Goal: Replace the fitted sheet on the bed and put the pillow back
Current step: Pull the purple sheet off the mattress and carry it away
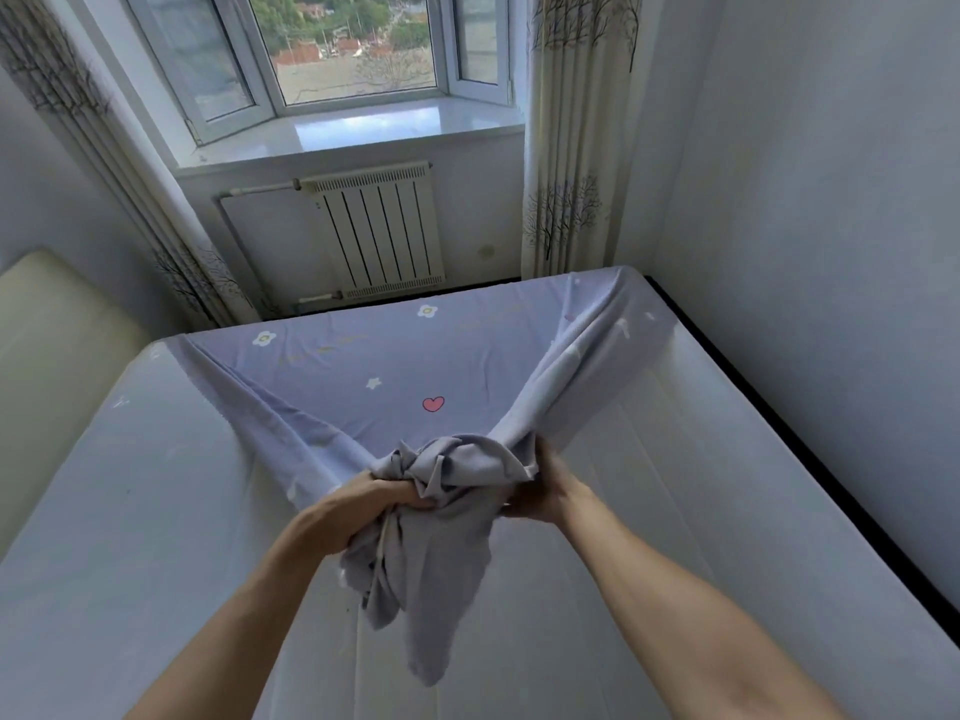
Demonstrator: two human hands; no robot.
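A padded cream headboard (49, 345) with a smooth, slightly glossy face stands at the left edge, against the head of the bed. The bare mattress (130, 511) is pale, flat and faintly ribbed with long stitched seams, and it fills most of the lower view.

The left hand (363, 504) has its fingers curled tight round a crumpled wad of the fitted sheet (363, 366), knuckles up. The sheet is thin lilac cotton, printed with small white flowers, a star and one pink heart. Its far edge is stretched over the two far corners of the mattress on the window side, and from there the cloth narrows in two taut creased folds to a bunched knot held above the middle of the bed. A loose tail of fabric hangs down from the knot between the forearms.

The right hand (540, 491) grips the right-hand fold of the same bunch, fingers wrapped under the cloth and mostly hidden by it.

Beyond the bed, a white ribbed radiator (384, 236) sits under a glossy white windowsill (363, 129) and a bay window (353, 44). Cream curtains (571, 148) printed with bare dark trees hang in pleats at either side. A plain white wall (831, 200) runs along the right, with a dark strip of bed frame (779, 407) showing beside the mattress.
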